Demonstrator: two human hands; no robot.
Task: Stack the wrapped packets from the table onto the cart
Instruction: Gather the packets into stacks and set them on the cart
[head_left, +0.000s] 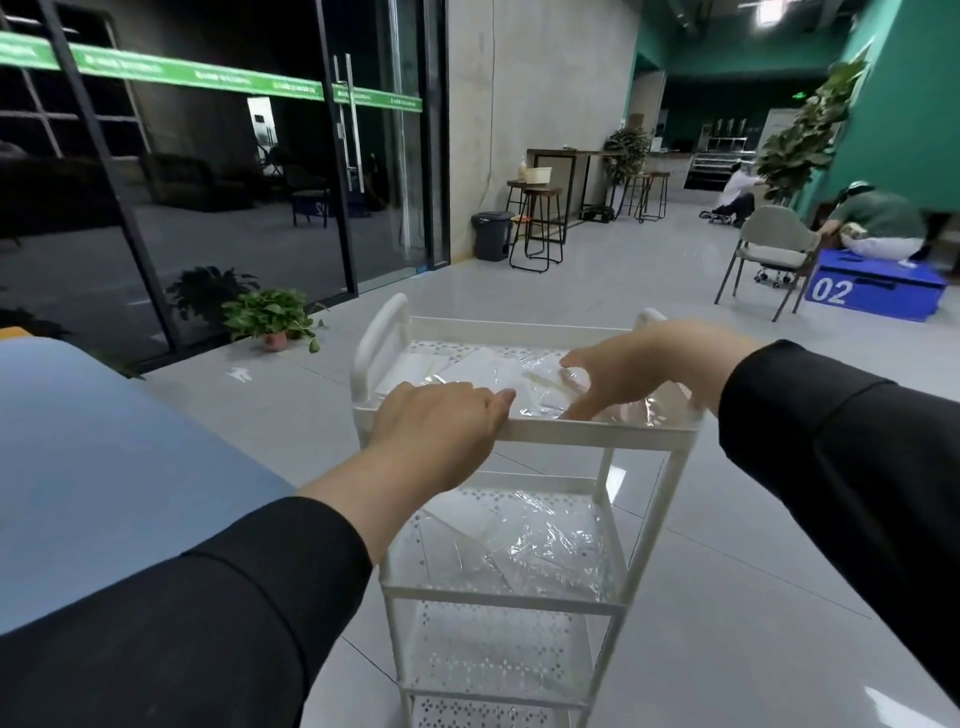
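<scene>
A white three-tier cart (582, 435) stands on the tiled floor in front of me. Clear-wrapped white packets (483, 370) lie on its top shelf, and more wrapped packets (524, 545) lie on the middle shelf. My left hand (436, 426) rests palm down on the near left rim of the top shelf, fingers fairly straight. My right hand (634, 369) reaches over the top shelf from the right, fingers spread and touching the wrap of the packets there. The bottom shelf looks bare.
A blue table (93, 467) sits at my left. A potted plant (272, 317) stands by the glass doors. A chair (774, 254), a blue box marked 02 (878, 296) and crouching people are at far right. Stools (540, 228) and a bin (491, 234) stand ahead.
</scene>
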